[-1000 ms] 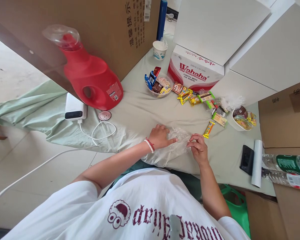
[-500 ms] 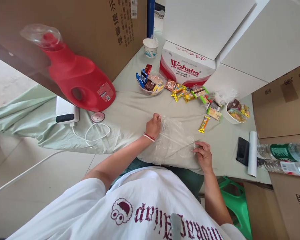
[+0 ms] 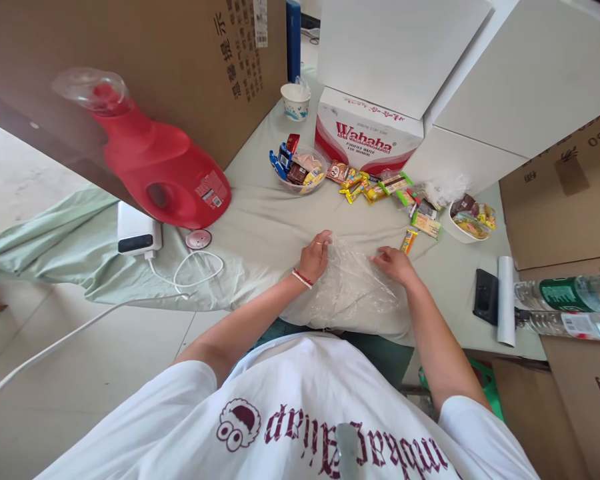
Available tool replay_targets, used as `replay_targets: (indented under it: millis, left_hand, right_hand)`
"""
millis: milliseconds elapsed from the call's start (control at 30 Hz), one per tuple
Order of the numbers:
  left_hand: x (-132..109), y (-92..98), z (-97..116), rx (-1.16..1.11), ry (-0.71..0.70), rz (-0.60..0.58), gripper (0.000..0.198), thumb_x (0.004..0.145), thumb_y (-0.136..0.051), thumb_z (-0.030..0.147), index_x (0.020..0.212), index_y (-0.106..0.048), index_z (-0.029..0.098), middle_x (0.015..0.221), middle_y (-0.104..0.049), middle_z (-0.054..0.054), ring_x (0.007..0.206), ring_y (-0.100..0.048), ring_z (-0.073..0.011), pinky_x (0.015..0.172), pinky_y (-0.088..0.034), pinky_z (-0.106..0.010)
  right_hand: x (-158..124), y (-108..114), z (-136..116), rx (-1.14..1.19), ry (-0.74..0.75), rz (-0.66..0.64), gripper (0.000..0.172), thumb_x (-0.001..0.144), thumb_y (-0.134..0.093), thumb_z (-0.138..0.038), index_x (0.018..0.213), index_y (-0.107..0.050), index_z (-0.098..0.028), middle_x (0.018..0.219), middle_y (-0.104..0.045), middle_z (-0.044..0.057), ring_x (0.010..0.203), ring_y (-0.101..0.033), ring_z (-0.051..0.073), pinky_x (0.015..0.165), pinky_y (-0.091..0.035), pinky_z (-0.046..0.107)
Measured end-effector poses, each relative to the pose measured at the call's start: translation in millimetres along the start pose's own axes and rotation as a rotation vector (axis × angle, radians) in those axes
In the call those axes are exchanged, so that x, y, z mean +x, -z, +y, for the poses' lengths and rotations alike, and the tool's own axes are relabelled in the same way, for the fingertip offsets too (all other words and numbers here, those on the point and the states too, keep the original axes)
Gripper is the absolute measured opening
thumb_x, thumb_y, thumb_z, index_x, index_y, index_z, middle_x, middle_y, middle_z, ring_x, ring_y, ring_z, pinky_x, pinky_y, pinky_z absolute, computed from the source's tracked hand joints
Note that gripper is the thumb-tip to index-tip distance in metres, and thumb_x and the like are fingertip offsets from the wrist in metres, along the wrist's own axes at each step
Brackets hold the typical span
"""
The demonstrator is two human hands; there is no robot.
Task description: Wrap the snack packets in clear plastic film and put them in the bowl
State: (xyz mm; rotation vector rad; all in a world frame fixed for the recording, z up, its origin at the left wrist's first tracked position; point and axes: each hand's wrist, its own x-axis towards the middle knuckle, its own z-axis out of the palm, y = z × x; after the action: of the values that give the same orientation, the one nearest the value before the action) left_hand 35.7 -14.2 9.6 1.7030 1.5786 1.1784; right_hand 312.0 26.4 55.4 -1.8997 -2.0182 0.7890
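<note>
A clear plastic bag (image 3: 347,293) lies flat on the pale green cloth (image 3: 260,227) right in front of me. My left hand (image 3: 316,255) pinches the bag's far left edge, fingers closed, a ring and a red-and-white bracelet on it. My right hand (image 3: 393,262) grips the bag's far right edge with fingers curled. A yellow snack bar (image 3: 408,241) lies just beyond my right hand.
Clear bowl of snacks (image 3: 300,170), loose wrapped snacks (image 3: 375,190) and a white bowl (image 3: 467,223) stand further back. A red detergent jug (image 3: 155,160), power bank (image 3: 137,230) and cable lie left. A Wahaha box (image 3: 367,133), black phone (image 3: 485,297), paper roll and water bottles (image 3: 565,307) are right.
My right hand has moved from the bag's near right corner up to its far edge, closer to the left hand. The left hand holds its place on the bag.
</note>
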Motion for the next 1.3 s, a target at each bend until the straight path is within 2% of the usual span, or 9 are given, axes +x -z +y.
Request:
replay_targets:
  millis: [133,333,467,567,700,833,1100,1200,1300]
  left_hand:
    - [7,6.5,-3,0.146,0.033,-0.033,0.042,0.110,-0.027,0.036,0.138,-0.054,0.020,0.112,-0.074,-0.006,0.089,-0.072,-0.0153,0.081,-0.054,-0.027]
    - [36,23.7,-20,0.273,0.192,0.024,0.030,0.106,-0.038,0.033,0.117,-0.063,0.021,0.089,-0.074,-0.005,0.086,-0.071,-0.0211,0.083,-0.053,-0.032]
    - [40,29.4,-5,0.335,0.238,0.217,0.036,0.103,-0.044,0.033,0.129,-0.056,0.011,0.128,-0.065,-0.022,0.117,-0.064,-0.0301,0.096,-0.050,-0.043]
    - [24,28.6,21,0.422,0.029,0.332,0.038,0.103,-0.041,0.030,0.132,-0.057,0.012,0.137,-0.060,-0.022,0.134,-0.053,-0.0316,0.111,-0.040,-0.050]
    - [-1,22.1,34,0.572,-0.378,-0.112,0.046,0.105,-0.039,0.037,0.145,-0.056,0.023,0.154,-0.053,-0.014,0.151,-0.038,-0.0299,0.126,-0.017,-0.058]
    - [-6,25.5,7,0.719,-0.311,-0.400,0.069,0.100,-0.043,0.059,0.161,-0.037,0.028,0.171,-0.029,-0.014,0.158,-0.024,-0.0364,0.124,0.002,-0.070]
    - [-2,36.5,-12,0.783,-0.290,-0.487,0.078,0.097,-0.038,0.071,0.163,-0.031,0.031,0.174,-0.019,-0.014,0.160,-0.018,-0.0345,0.122,0.004,-0.072]
    - [-3,35.6,-8,0.795,-0.285,-0.496,0.078,0.097,-0.037,0.071,0.163,-0.032,0.030,0.174,-0.018,-0.014,0.161,-0.017,-0.0348,0.122,0.004,-0.072]
    - [-3,35.5,-8,0.797,-0.288,-0.501,0.077,0.098,-0.036,0.071,0.163,-0.032,0.030,0.174,-0.017,-0.013,0.161,-0.017,-0.0333,0.123,0.005,-0.071]
  right_hand:
    - [9,-30,-18,0.041,0.123,-0.029,0.023,0.077,-0.073,-0.043,0.084,-0.073,-0.021,0.090,-0.067,0.006,0.097,-0.057,0.023,0.097,-0.045,0.039]
    - [0,-19,1,0.704,-0.079,0.094,0.046,0.076,-0.070,-0.065,0.089,-0.057,-0.023,0.083,-0.066,0.002,0.076,-0.059,0.016,0.074,-0.053,0.033]
    - [-4,-18,5,0.709,-0.189,0.206,0.043,0.078,-0.069,-0.062,0.092,-0.052,-0.024,0.083,-0.068,0.001,0.075,-0.062,0.016,0.063,-0.054,0.028]
    - [-6,-28,0,0.595,-0.204,0.278,0.034,0.084,-0.063,-0.056,0.093,-0.052,-0.024,0.081,-0.067,0.000,0.070,-0.064,0.016,0.057,-0.053,0.027]
    - [-3,-36,-3,0.597,-0.207,0.281,0.033,0.083,-0.063,-0.052,0.097,-0.051,-0.025,0.077,-0.065,-0.001,0.060,-0.063,0.016,0.049,-0.050,0.027]
    - [-1,-24,13,0.724,-0.297,0.279,0.046,0.069,-0.074,-0.049,0.101,-0.054,-0.024,0.068,-0.061,-0.005,0.055,-0.060,0.015,0.045,-0.045,0.023]
    - [-10,34,65,0.404,-0.404,0.317,0.036,0.072,-0.072,-0.053,0.080,-0.067,-0.019,0.068,-0.063,0.001,0.060,-0.054,0.015,0.056,-0.040,0.027]
    - [2,49,69,0.031,-0.387,0.430,0.040,0.080,-0.067,-0.055,0.096,-0.072,-0.018,0.095,-0.071,0.009,0.079,-0.063,0.020,0.069,-0.046,0.029]
    - [21,53,61,-0.197,-0.292,0.258,0.053,0.082,-0.071,-0.054,0.122,-0.069,-0.019,0.123,-0.067,0.014,0.099,-0.065,0.024,0.077,-0.047,0.029]
